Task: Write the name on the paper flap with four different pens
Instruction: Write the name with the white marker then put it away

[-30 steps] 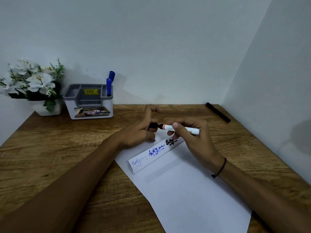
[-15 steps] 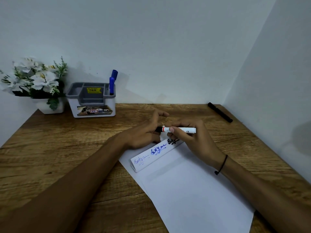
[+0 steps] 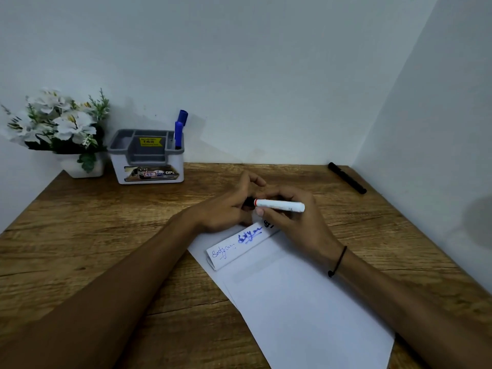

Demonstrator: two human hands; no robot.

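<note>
A white sheet (image 3: 306,310) lies on the wooden desk with a folded flap (image 3: 239,246) along its far edge. The flap carries the name in thin blue, in thick blue, and in black, the black one partly hidden under my right hand (image 3: 300,225). That hand holds a white marker (image 3: 279,205) with a red ring, lying level just above the flap. My left hand (image 3: 229,209) pinches the black cap (image 3: 249,202) at the marker's left end; its fingers hide most of the cap.
A grey and white pen holder (image 3: 147,158) with two blue pens (image 3: 179,131) stands at the back left, beside a pot of white flowers (image 3: 58,123). A black pen (image 3: 347,177) lies at the back right next to the side wall.
My two hands have come closer together, and the black cap in my left hand now covers the marker's tip. My right hand has sunk over the black writing.
</note>
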